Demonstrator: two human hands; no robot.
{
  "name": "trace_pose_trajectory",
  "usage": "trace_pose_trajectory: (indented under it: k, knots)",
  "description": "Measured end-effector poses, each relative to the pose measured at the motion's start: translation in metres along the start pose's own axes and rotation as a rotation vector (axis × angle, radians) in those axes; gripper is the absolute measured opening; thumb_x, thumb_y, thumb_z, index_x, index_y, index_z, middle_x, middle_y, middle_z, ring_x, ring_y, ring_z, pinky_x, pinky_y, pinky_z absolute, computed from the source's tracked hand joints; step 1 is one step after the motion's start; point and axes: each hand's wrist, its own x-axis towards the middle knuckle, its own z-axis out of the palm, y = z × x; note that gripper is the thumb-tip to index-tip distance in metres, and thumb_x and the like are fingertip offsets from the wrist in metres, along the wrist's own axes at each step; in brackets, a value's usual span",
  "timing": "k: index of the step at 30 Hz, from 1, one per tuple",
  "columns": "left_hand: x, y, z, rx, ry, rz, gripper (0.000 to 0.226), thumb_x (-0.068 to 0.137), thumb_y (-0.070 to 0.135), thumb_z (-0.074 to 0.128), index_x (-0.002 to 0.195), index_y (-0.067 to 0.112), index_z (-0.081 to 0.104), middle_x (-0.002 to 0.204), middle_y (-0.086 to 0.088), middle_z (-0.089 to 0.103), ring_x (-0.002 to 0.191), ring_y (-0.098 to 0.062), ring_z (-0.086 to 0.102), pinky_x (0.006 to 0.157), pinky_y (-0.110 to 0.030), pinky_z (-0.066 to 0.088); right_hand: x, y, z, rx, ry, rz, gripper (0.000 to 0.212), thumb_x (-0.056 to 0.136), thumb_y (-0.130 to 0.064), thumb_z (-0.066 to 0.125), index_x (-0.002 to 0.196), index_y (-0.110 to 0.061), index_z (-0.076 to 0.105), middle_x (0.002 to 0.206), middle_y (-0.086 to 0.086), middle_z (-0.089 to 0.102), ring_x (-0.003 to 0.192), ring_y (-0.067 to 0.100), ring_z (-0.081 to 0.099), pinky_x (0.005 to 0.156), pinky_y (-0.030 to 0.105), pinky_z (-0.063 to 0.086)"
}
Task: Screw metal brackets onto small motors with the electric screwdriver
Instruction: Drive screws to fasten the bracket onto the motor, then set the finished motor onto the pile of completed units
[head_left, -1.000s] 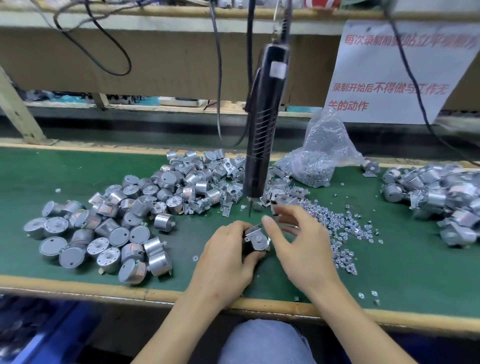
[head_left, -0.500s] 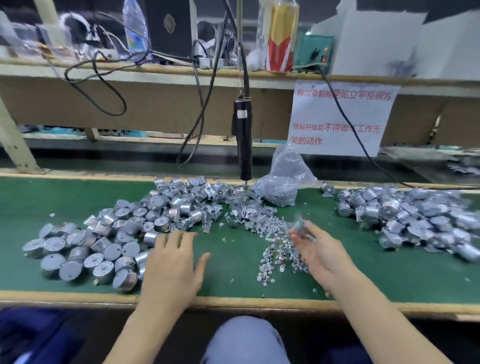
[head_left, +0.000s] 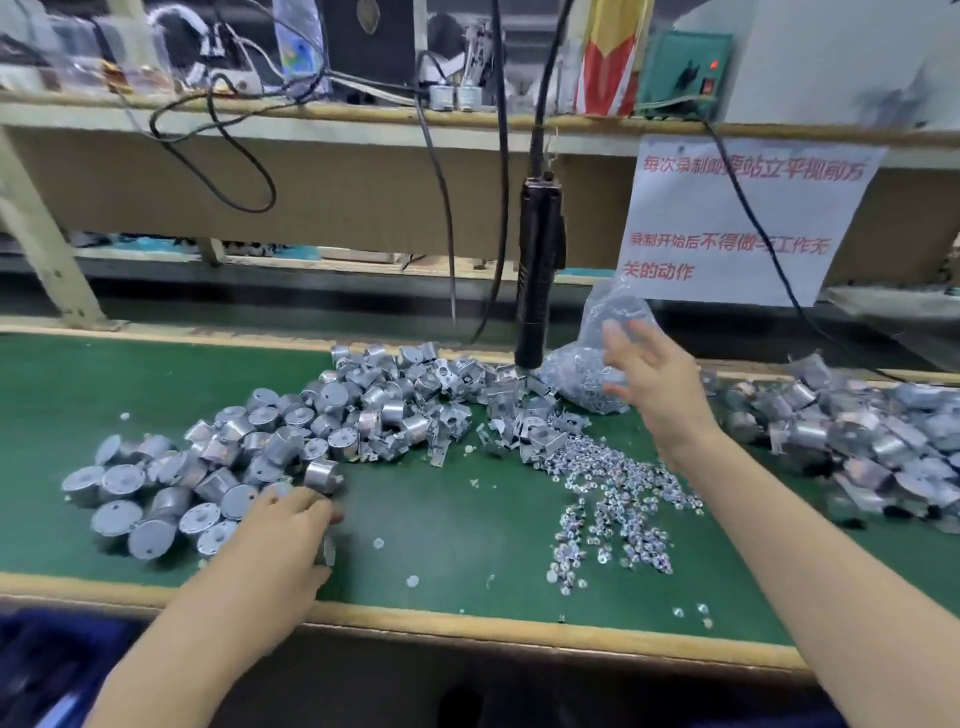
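One small silver cylindrical motor (head_left: 328, 552) lies under your left hand (head_left: 280, 535) at the near edge of the green bench mat (head_left: 441, 530). Your fingers curl round it, so only a sliver of its can shows below the palm. It sits against the loose heap of bare motors (head_left: 208, 467) just beyond your knuckles. Expect the motor to be dense for its size, rigid and smooth-sided, hence apt to roll or slip. Take it round the can with the flat face up.

The bent metal brackets (head_left: 519, 415) are heaped mid-mat, touching the motor heap. They are likely light, stiff and sharp-edged, and best pinched by a flange. Loose silver screws (head_left: 608, 499) spread nearer you.

Your right hand (head_left: 657, 384) hangs raised with its fingers spread apart, holding nothing, beside the black electric screwdriver (head_left: 537, 280) suspended by its cord. Behind that hand a clear plastic bag (head_left: 597, 312) holds small metal parts, too blurred to name. A further heap of motors (head_left: 857, 447), seemingly bracketed, lies at far right.
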Motion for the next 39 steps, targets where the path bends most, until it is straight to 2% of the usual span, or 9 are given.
trace_pose_trajectory:
  k: [3, 5, 8, 10, 14, 21, 29, 35, 39]
  knots:
    - [0.008, 0.003, -0.005, 0.058, -0.016, 0.031, 0.023, 0.097, 0.03, 0.048, 0.117, 0.033, 0.058, 0.121, 0.013, 0.054, 0.114, -0.011, 0.046, 0.095, -0.018, 0.032, 0.017, 0.002, 0.039, -0.145, -0.083, -0.116, 0.117, 0.071, -0.074, 0.076, 0.161, -0.028, 0.017, 0.153, -0.002, 0.04, 0.139, 0.013, 0.04, 0.112, 0.036, 0.035]
    - [0.01, 0.01, -0.007, 0.089, -0.025, 0.013, 0.019, 0.098, 0.033, 0.047, 0.113, 0.036, 0.058, 0.115, 0.013, 0.056, 0.11, -0.012, 0.047, 0.094, -0.021, 0.035, 0.027, 0.0, 0.056, -0.188, -0.1, -0.171, 0.114, 0.069, -0.072, 0.077, 0.159, -0.035, 0.017, 0.156, -0.001, 0.041, 0.142, 0.014, 0.04, 0.114, 0.039, 0.034]
    - [0.011, 0.021, -0.009, 0.019, -0.005, -0.05, 0.017, 0.098, 0.029, 0.049, 0.111, 0.036, 0.058, 0.109, 0.01, 0.056, 0.105, -0.017, 0.049, 0.09, -0.027, 0.04, 0.034, 0.0, 0.077, -0.133, -0.141, -0.32, 0.047, 0.086, -0.045, 0.076, 0.125, -0.033, 0.052, 0.118, 0.002, 0.068, 0.11, 0.019, 0.065, 0.1, 0.047, 0.052]
    - [0.012, 0.031, -0.008, -0.074, 0.049, -0.059, 0.016, 0.097, 0.026, 0.052, 0.11, 0.034, 0.057, 0.108, 0.01, 0.054, 0.1, -0.019, 0.053, 0.087, -0.034, 0.044, 0.033, 0.004, 0.085, -0.095, -0.124, -0.403, 0.018, 0.093, -0.033, 0.069, 0.1, -0.03, 0.052, 0.088, 0.008, 0.065, 0.083, 0.03, 0.066, 0.081, 0.053, 0.056]
    - [0.017, 0.065, -0.002, -0.279, 0.132, 0.067, 0.017, 0.097, 0.02, 0.053, 0.11, 0.031, 0.053, 0.11, 0.011, 0.048, 0.095, -0.018, 0.056, 0.084, -0.036, 0.047, 0.022, 0.013, 0.079, 0.213, -0.164, -0.353, 0.05, 0.088, -0.059, 0.068, 0.088, -0.012, 0.05, 0.061, 0.007, 0.05, 0.047, 0.022, 0.048, 0.047, 0.038, 0.046]
    - [0.037, 0.097, 0.03, -0.377, 0.215, 0.094, 0.024, 0.096, 0.03, 0.057, 0.119, 0.024, 0.054, 0.115, 0.011, 0.058, 0.106, -0.016, 0.045, 0.09, -0.025, 0.038, 0.017, 0.02, 0.058, 0.459, -0.436, -0.184, 0.077, 0.063, -0.094, 0.052, 0.072, -0.018, 0.052, 0.056, 0.003, 0.046, 0.04, 0.017, 0.04, 0.044, 0.025, 0.036]
    - [0.033, 0.09, 0.048, -0.569, 0.263, 0.055, 0.047, 0.086, 0.023, 0.072, 0.131, 0.024, 0.061, 0.106, 0.013, 0.054, 0.098, -0.008, 0.053, 0.091, -0.002, 0.027, 0.011, 0.028, 0.065, 0.581, -0.576, -0.031, 0.088, 0.08, -0.09, 0.007, 0.068, -0.014, 0.05, 0.052, 0.002, 0.043, 0.039, 0.017, 0.035, 0.044, 0.026, 0.031]
    - [0.034, 0.095, 0.05, -0.577, 0.289, 0.009, 0.052, 0.088, 0.028, 0.069, 0.138, 0.031, 0.054, 0.106, 0.014, 0.053, 0.101, -0.007, 0.05, 0.089, -0.019, 0.038, 0.015, 0.036, 0.063, 0.523, -0.559, -0.007, 0.087, 0.081, -0.089, 0.005, 0.068, -0.015, 0.049, 0.052, 0.001, 0.041, 0.04, 0.017, 0.033, 0.046, 0.027, 0.03]
    - [0.035, 0.096, 0.048, -0.577, 0.277, -0.042, 0.04, 0.084, 0.038, 0.073, 0.121, 0.026, 0.061, 0.105, 0.013, 0.056, 0.099, -0.013, 0.054, 0.089, -0.022, 0.039, 0.019, 0.039, 0.061, 0.502, -0.544, -0.004, 0.079, 0.085, -0.076, 0.001, 0.069, -0.016, 0.049, 0.053, 0.0, 0.042, 0.04, 0.017, 0.034, 0.047, 0.027, 0.032]
